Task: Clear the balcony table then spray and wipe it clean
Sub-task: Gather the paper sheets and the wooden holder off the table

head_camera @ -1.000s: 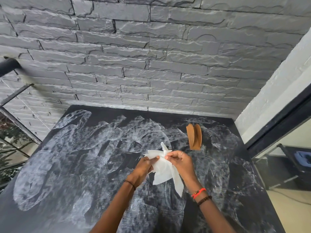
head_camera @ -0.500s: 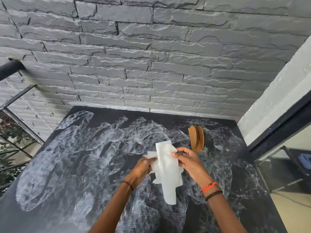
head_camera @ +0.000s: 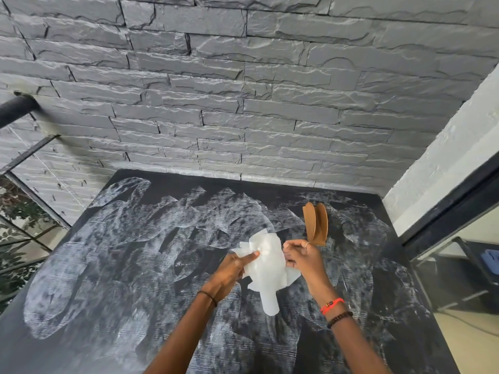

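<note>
The black balcony table [head_camera: 113, 287] is covered in whitish wipe smears. Above its middle I hold a white paper tissue [head_camera: 267, 268] between both hands. My left hand [head_camera: 232, 271] pinches the tissue's left edge with thumb on top. My right hand [head_camera: 303, 256] pinches its right edge with curled fingers. A strip of the tissue hangs down between my wrists. The tissue is crumpled and partly unfolded.
A brown wooden napkin holder [head_camera: 316, 224] stands upright on the table just beyond my right hand. A grey stone wall [head_camera: 243, 103] backs the table. A black railing [head_camera: 16, 109] runs at the left; a dark door frame [head_camera: 453, 209] at the right.
The tissue went from bunched, to a long hanging sheet, to a wider crumpled spread. My hands moved slightly apart; the view tilted up a little.
</note>
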